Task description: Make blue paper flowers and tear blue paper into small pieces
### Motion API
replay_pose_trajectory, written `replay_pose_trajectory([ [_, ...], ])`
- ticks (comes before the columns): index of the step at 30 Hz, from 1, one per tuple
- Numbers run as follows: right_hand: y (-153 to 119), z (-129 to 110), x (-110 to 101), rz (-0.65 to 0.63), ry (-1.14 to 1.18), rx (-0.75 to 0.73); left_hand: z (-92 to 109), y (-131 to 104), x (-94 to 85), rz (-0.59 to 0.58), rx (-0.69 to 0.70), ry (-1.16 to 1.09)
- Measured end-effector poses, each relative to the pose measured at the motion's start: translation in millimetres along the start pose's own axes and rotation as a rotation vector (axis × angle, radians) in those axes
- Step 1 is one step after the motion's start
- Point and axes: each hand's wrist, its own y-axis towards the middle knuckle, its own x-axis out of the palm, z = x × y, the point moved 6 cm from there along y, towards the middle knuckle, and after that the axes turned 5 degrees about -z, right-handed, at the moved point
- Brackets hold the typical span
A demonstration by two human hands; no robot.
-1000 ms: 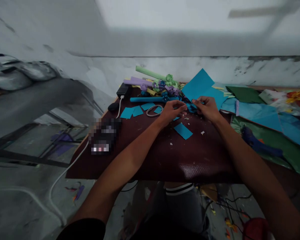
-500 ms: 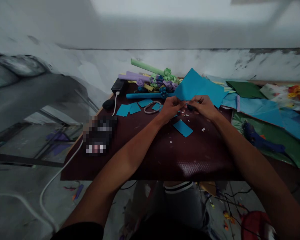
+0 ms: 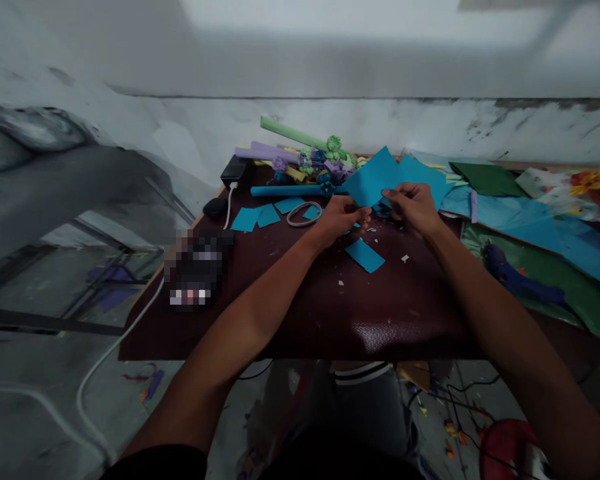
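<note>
A blue paper sheet (image 3: 375, 177) stands up between my hands over the back of the dark red table (image 3: 300, 313). My right hand (image 3: 414, 205) has its fingers closed on the sheet's lower right edge, with a small crumpled blue piece just below. At the lower left of the sheet is my left hand (image 3: 341, 217), thumb and fingers close together; what they hold, if anything, is too small to make out. A blue paper rectangle (image 3: 365, 255) lies in front of my hands. Several blue paper pieces (image 3: 246, 219) and a pale ring (image 3: 304, 214) lie to the left.
Rolled paper sticks with paper flowers (image 3: 293, 133) lie at the back. A black adapter (image 3: 236, 172) with a white cable and a pixelated object (image 3: 199, 270) are on the left. On the right lie a blue glue gun (image 3: 523, 277), green sheets (image 3: 490, 179) and an orange flower (image 3: 594, 181).
The sheet between my hands has swung lower and tilted, separating from the blue paper behind. My right hand has shifted slightly right and up, and the gap between my hands has widened.
</note>
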Motion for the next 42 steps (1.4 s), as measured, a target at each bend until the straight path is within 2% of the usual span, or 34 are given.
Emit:
replay_pose_trajectory([
  [3,2.3,-10.3,-10.7,0.072,0.013,-0.037,-2.3,0.1,-1.8,-0.01,-0.029,-0.012],
  [7,0.8,-19.5,-10.0,0.083,0.016,-0.048,-2.6,-1.0,-3.9,0.007,-0.019,-0.021],
  [11,-1.5,-16.9,-1.1,0.043,0.106,-0.018,3.6,-4.8,-4.0,-0.001,0.038,0.011],
  [16,-4.0,-12.8,6.4,-0.029,0.085,-0.01,7.4,-6.0,-4.8,0.0,0.059,0.017],
  [19,-3.8,-11.3,5.8,-0.052,0.077,0.006,4.1,-3.8,-7.9,0.008,0.047,0.006],
  [25,-2.8,-12.6,-1.4,-0.019,0.039,-0.01,0.4,-0.9,-12.6,0.011,0.05,-0.007],
  [32,-13.6,-14.6,12.3,-0.161,-0.11,0.062,7.4,-3.3,-11.9,-0.003,0.077,-0.006],
  [38,-12.2,-15.5,6.7,-0.167,-0.166,0.057,11.2,-2.8,-12.8,-0.005,0.1,0.018],
  [42,-8.4,-16.0,1.7,-0.132,-0.079,0.042,12.8,-1.7,-17.5,0.045,0.132,0.02],
])
